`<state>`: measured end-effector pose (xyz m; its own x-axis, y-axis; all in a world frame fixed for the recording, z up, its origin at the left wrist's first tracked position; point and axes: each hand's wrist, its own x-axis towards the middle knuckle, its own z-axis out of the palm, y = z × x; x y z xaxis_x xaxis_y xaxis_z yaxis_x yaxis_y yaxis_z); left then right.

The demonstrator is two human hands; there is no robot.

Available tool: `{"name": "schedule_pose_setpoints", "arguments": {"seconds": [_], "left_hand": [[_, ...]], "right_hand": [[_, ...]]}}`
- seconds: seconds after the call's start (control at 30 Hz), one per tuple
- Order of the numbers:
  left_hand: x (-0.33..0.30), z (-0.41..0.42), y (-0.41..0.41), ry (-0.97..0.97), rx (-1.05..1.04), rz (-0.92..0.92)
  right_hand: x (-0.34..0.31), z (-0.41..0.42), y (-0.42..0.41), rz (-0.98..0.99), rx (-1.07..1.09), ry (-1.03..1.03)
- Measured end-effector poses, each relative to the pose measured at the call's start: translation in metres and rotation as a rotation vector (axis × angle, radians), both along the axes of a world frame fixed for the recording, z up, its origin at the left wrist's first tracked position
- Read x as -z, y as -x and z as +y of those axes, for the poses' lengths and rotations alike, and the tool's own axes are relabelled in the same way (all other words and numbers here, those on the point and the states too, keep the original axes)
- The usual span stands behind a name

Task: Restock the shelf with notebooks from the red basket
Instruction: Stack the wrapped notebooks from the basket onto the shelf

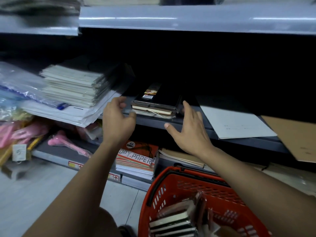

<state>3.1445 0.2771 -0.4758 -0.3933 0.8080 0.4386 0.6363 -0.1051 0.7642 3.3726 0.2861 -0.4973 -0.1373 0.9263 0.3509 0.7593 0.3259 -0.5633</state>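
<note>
L hand loosely curled by notebooks | R hand spread open, beside them

Dim scene; shelf recess black; glare streaks on upper shelf edge; left side blurred; wide-angle bending.

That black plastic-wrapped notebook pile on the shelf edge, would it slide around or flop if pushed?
The wrapped notebooks look stiff, with thick page blocks, so they would probably move as one flat block. The glossy clear wrap looks slippery against the smooth shelf. Lying flat, they seem unlikely to tip.
</note>
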Motion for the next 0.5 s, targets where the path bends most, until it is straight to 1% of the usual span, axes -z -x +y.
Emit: {"name": "schedule_pose_setpoints", "arguments": {"seconds": [0.17, 0.37, 0.5], "left_hand": [[0.003, -0.025, -0.008, 0.081, 0.054, 0.005], [0.000, -0.048, -0.020, 0.114, 0.110, 0.033], [0.002, -0.067, -0.032, 0.128, 0.187, 0.042]], "right_hand": [[0.002, -0.026, -0.013, 0.018, -0.009, -0.015], [0.007, -0.061, -0.037, -0.031, -0.002, -0.018], [0.012, -0.081, -0.053, -0.012, 0.002, -0.011]]}}
